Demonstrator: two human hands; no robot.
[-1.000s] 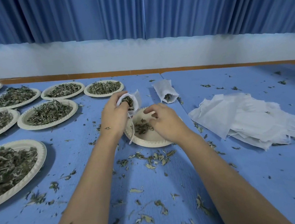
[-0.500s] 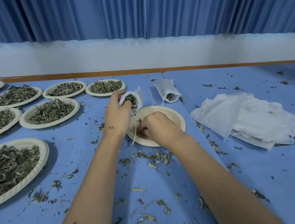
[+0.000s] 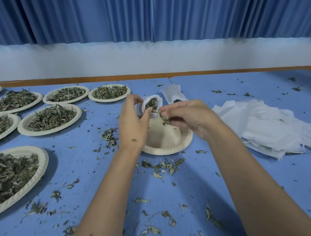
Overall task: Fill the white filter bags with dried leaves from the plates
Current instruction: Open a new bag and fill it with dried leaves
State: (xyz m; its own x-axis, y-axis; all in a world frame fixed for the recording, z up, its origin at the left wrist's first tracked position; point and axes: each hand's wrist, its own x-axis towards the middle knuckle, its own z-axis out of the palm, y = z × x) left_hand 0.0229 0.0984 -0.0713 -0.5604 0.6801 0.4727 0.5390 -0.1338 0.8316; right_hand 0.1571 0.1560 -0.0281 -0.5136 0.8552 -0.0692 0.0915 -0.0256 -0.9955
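My left hand point(image 3: 132, 123) holds a white filter bag point(image 3: 150, 105) open at its mouth above a nearly bare paper plate point(image 3: 169, 145); dark dried leaves show inside the bag. My right hand point(image 3: 190, 117) pinches a small bunch of dried leaves point(image 3: 163, 118) right beside the bag's mouth. Behind them another filter bag point(image 3: 173, 93) with some leaves in it lies on the blue table. A heap of flat white filter bags point(image 3: 268, 125) lies to the right.
Several paper plates heaped with dried leaves stand at the left, among them one at the near left point(image 3: 15, 175) and one further back point(image 3: 51, 118). Loose leaf bits point(image 3: 162, 168) are scattered over the blue table. A white wall and blue curtain stand behind.
My right hand has risen from the plate with a pinch of leaves and moved up to the mouth of the bag. My left hand keeps holding the bag in about the same place.
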